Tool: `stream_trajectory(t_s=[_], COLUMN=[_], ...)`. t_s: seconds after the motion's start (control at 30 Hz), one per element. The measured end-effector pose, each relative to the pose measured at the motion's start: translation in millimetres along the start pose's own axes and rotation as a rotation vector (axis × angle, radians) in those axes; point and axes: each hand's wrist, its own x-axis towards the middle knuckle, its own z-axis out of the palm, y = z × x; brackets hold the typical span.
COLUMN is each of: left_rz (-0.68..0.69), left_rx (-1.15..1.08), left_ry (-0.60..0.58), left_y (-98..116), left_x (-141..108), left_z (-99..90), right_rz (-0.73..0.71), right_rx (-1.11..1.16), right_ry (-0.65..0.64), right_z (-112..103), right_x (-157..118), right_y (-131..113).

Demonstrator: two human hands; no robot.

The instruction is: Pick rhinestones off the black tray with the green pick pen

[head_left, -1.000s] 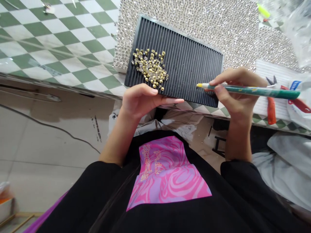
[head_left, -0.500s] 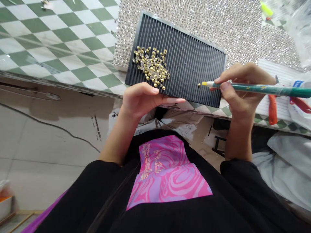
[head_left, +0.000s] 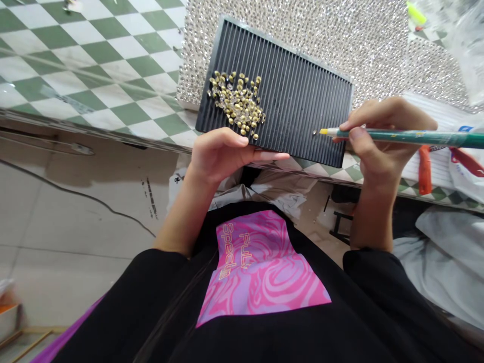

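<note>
My left hand (head_left: 223, 151) grips the near edge of a black ridged tray (head_left: 287, 96), thumb on top and fingers along its rim. A pile of small gold-backed rhinestones (head_left: 238, 103) lies on the tray's left part. Pinched in my right hand (head_left: 381, 131) is a green pen-like stick (head_left: 419, 136) with a yellow tip, held level over the tray's right end. Just left of that tip a single rhinestone (head_left: 314, 132) sits on the ridges, with a small gap between them.
Behind the tray spreads a sheet covered in sparkling stones (head_left: 302, 25) on a green-and-white checked table (head_left: 109, 50). An orange-red handle (head_left: 424, 170) and a white plastic bag (head_left: 467, 164) lie at the right. A yellow-green object (head_left: 416, 13) is at the back right.
My right hand has drawn the stick slightly to the right. The single rhinestone looked gold before and now shows a clear, silvery side, a little further right. My left hand keeps its hold.
</note>
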Motion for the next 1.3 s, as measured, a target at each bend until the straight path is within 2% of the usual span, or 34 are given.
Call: stream_trajectory(t_s=[0.13,0.33,0.53,0.73,0.97,1.13,1.3], left_rz=[0.037,0.015,0.008,0.021,0.024,0.034,0.069], left_rx=[-0.001,0.002,-0.009,0.009,0.011,0.002,-0.012], left_ry=[-0.001,0.000,0.068,0.022,0.013,0.024,0.013], left_y=[-1.8,-1.3,-0.1,-1.5,-2.0,-1.7,-2.7], left_x=[0.4,0.7,0.3,-0.1,1.1,1.0,0.7], left_z=[-0.9,-0.1,3.7,-0.7,-0.1,1.1,-1.1], right_rz=[0.033,0.029,0.065,0.064,0.048,0.037,0.009], right_rx=[-0.029,0.008,-0.007,-0.031,-0.045,0.069,0.107], right_ry=[-0.019,-0.023,-0.027,-0.063,-0.008,0.002,0.110], right_z=[2.7,4.6,0.3,-0.4,2.8,2.0,-2.4], right_x=[1.8,-2.5,-3.0,-0.4,-4.0,-3.2,-0.1], right_y=[-3.3,4.6,1.4,0.0,6.5,6.2,4.8])
